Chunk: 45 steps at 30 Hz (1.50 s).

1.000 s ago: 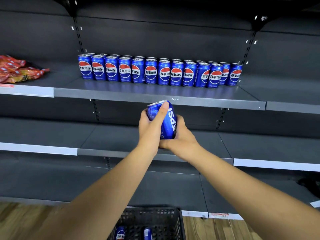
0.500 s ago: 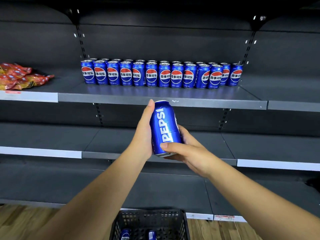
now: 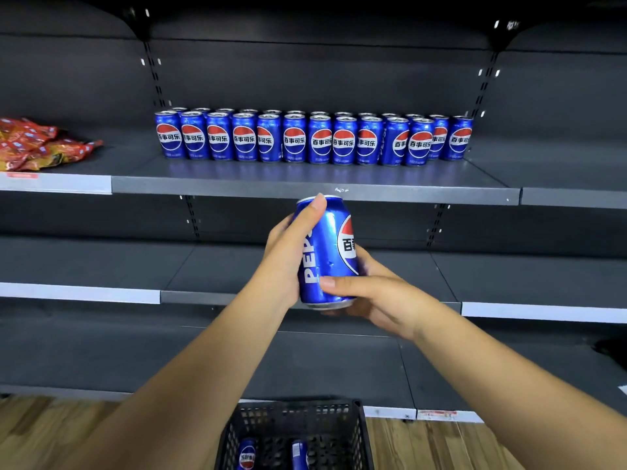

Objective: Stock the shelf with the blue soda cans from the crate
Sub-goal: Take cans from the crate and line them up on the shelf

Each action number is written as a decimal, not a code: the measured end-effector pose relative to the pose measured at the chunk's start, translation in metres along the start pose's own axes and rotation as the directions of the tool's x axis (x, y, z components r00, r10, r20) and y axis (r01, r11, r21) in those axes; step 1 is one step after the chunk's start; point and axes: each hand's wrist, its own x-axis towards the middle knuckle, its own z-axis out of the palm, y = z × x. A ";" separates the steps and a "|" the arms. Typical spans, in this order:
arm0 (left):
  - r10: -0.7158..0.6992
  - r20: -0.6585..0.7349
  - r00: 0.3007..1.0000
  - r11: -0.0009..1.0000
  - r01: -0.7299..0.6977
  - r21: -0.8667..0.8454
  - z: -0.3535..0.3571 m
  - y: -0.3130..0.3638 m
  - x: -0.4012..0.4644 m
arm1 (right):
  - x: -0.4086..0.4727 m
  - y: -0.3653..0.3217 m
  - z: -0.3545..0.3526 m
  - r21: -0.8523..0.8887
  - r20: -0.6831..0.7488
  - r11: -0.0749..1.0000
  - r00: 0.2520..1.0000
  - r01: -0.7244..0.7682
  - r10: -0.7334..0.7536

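Head view shows first the big dark shelf unit, and I take its upper board as the landmark for everything else. On this board, toward its back, stands the row of blue cans, upright and close side by side, most logos turned to the front, with a second row just behind; probably they are set back so that more cans can go in front, where the board is bare. Left of the row, on the same level, lies a pile of red snack bags. Far below the board, on the wooden floor, stands the black crate with two cans in the crate visible inside; more may be hidden by the left arm. Just below the front edge of the board, in the air, is the held can, almost upright and a little tilted. The left hand wraps its side with the thumb up to the rim, and the right hand supports its bottom with the thumb pressed on the lower wall, so both hands are closed around it. I judge that two hands are used to turn the logo forward before the can is put on the board.
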 end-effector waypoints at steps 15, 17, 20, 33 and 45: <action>-0.130 -0.081 0.988 0.990 0.134 0.053 -0.020 -0.016 0.020 | 0.017 0.010 0.005 -0.201 -0.162 0.975 0.985 -0.098 0.066; -0.156 -0.078 0.985 0.986 0.160 0.038 -0.024 -0.016 0.026 | 0.021 0.008 0.006 -0.210 -0.168 0.973 0.984 -0.097 0.062; -0.128 0.008 0.992 0.989 0.127 0.079 -0.025 -0.017 0.038 | 0.028 0.010 0.007 -0.221 -0.261 0.970 0.965 -0.099 0.039; -0.120 0.081 0.989 0.970 0.100 0.220 0.017 -0.010 0.128 | 0.065 -0.009 -0.058 -0.403 -0.573 0.912 0.798 -0.075 -0.187; -0.001 0.029 1.000 0.951 -0.008 0.309 0.147 -0.038 0.247 | 0.115 -0.063 -0.249 -0.527 -0.625 0.847 0.708 -0.072 -0.329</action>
